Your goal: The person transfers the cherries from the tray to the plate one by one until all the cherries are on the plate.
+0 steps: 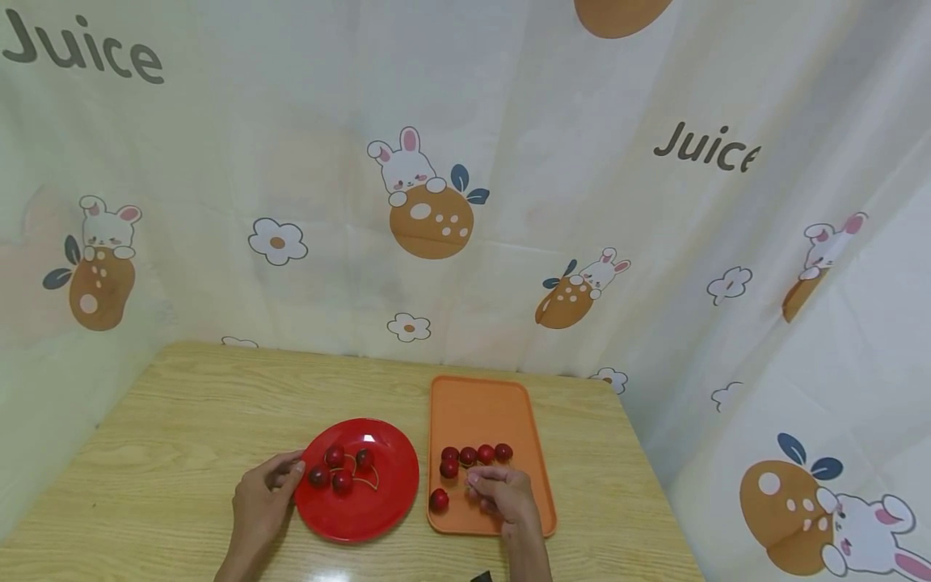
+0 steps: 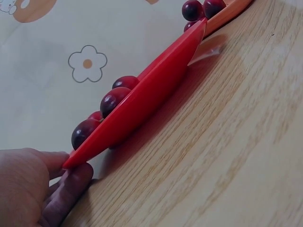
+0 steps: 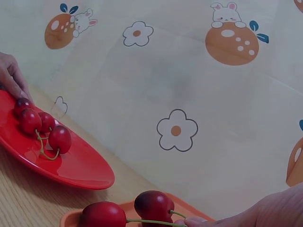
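My left hand [image 1: 260,499] pinches the left rim of a red plate [image 1: 391,495], thumb on top and fingers beneath, as the left wrist view shows. Several dark red cherries [image 1: 342,482] with green stems lie on the plate's left half. Over the orange tray [image 1: 480,412], my right hand [image 1: 511,495] has its thumb and finger closed together at a thin green cherry stem [image 3: 154,221]. That stem runs to a red cherry [image 3: 103,215] low in the right wrist view. More cherries [image 1: 486,453] sit in a row in the tray beyond the fingertips; one cherry [image 1: 439,500] lies by its left edge.
Plate and tray stand side by side on a light wood-grain table [image 1: 218,396], a narrow gap between them. A pale curtain [image 1: 320,162] printed with rabbits, fruit and flowers hangs behind and along both sides. A small dark object [image 1: 482,576] shows at the bottom edge.
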Demonstrator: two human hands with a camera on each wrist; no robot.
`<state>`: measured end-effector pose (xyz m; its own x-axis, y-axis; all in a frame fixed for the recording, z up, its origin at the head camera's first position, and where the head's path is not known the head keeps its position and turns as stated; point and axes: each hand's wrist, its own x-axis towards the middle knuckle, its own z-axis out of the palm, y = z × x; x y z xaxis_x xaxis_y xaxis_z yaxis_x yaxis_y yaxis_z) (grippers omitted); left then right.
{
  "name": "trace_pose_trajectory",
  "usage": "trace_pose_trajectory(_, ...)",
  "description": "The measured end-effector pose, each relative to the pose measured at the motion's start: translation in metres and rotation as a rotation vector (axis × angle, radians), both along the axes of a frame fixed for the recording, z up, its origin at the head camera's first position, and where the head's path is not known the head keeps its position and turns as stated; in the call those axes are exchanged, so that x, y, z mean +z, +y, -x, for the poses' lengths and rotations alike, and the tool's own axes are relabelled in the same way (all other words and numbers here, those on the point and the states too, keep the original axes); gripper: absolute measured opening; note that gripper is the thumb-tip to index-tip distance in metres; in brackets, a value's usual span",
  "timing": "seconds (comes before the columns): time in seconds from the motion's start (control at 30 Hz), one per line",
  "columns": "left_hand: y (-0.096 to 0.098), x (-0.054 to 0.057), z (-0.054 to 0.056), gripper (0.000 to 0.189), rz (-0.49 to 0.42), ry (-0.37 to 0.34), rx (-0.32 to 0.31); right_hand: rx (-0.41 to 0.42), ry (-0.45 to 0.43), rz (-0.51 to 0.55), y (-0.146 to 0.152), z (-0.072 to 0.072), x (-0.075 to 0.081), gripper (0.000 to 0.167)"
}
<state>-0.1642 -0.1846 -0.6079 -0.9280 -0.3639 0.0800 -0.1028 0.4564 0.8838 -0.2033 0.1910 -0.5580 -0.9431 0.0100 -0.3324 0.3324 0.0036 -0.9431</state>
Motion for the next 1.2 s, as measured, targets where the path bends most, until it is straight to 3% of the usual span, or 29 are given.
trace_pose_trajectory(0.3,0.0002,0.0,0.0,0.027,-0.006,-0.003,-0.007,0.011,0.021,0.037,-0.0015,-0.0013,0.0027,0.025)
trace_pose_trajectory(0.6,0.0002,0.0017,-0.0003,0.027,-0.014,0.005,-0.001,0.0,0.002,0.07,0.0,-0.001,0.0044,0.015)
trace_pose_trajectory(1.2,0.0005,0.0025,-0.0002,0.025,0.0,0.031,0.006,0.046,0.006,0.098,-0.0087,0.0005,0.0058,0.014)
